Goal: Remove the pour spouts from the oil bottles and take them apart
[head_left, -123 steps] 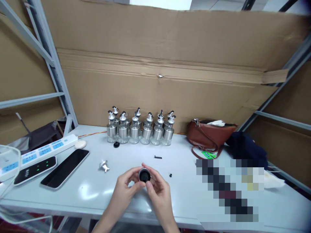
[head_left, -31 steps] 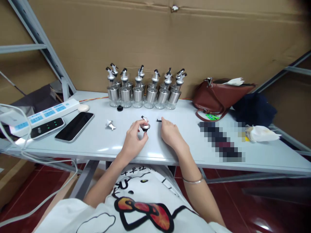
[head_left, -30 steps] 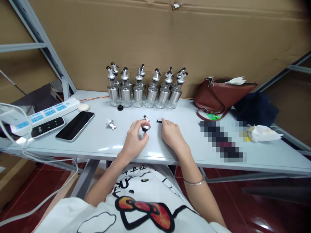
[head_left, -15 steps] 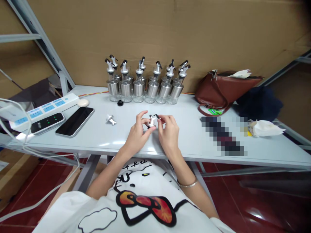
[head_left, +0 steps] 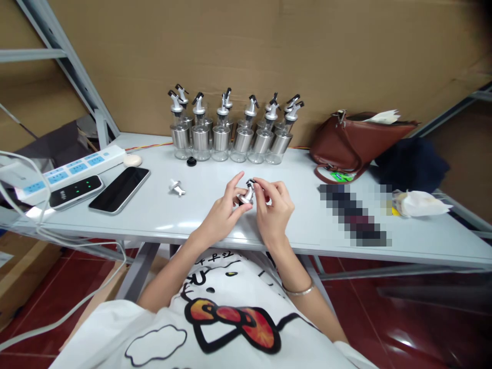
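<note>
Silver pourer (head_left: 246,197): between both hands, above the near part of the counter (head_left: 154,210), spout tilted up.
Left hand (head_left: 223,216): thumb and fingers closed on the flared collar; one finger raised clear.
Right hand (head_left: 275,207): thumb and forefinger in a pinch at the black lever (head_left: 250,181) atop the spout. Whether the lever is seated, cannot tell.
Pourer handling: judged light and stiff; shiny finish likely slippery under damp fingers.
Lever handling: thin, probably plastic; sideways force could snap it or flick it away.
Where to hold: collar for steadying, lever lightly by its sides.
Second pourer (head_left: 177,188): lies on the counter left of the hands, untouched; no black lever seen on it.
Black stopper (head_left: 191,161): farther back, just before the bottles; looks like rubber, probably soft, grippy.
Bottles (head_left: 221,139): upright cluster at the back; glass with metal sleeves, presumably heavier and breakable. Sleeve seems the safest grip.
</note>
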Available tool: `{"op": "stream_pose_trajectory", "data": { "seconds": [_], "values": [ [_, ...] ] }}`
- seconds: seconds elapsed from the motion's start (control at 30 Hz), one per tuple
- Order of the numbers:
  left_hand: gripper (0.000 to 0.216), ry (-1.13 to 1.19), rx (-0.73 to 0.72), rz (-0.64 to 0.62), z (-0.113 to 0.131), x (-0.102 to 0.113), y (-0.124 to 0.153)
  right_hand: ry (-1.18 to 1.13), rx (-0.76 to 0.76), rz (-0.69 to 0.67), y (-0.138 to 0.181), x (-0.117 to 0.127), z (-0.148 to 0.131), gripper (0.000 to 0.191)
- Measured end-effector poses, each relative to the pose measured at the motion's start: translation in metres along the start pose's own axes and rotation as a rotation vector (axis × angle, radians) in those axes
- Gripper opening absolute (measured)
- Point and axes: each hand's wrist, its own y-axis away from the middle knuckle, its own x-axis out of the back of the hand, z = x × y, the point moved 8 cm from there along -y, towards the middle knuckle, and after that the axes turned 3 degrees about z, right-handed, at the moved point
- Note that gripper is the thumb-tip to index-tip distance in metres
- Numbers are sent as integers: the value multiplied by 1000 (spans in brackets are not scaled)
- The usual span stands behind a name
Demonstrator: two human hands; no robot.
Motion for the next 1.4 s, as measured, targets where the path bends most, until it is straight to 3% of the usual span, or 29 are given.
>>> {"op": "stream_pose_trajectory", "data": {
  "seconds": [0.27, 0.47, 0.63, 1.03, 1.4],
  "values": [
    [67, 106, -59, 62, 3, 5, -1, -46, 38, -7, 0, 0, -4, 22],
    [68, 155, -43, 33, 4, 2, -1, -44, 30, 46, 0, 5, -3, 23],
    [65, 159, -45, 85, 4, 6, -1, -91, 58, 0, 1, 2, -7, 24],
    [64, 172, -81, 90, 5, 6, -1, -124, 11, 55, 1, 7, -3, 27],
    [56, 135, -110, 104, 11, 10, 1, -184, 49, -41, 2, 0, -8, 32]
  ]
}}
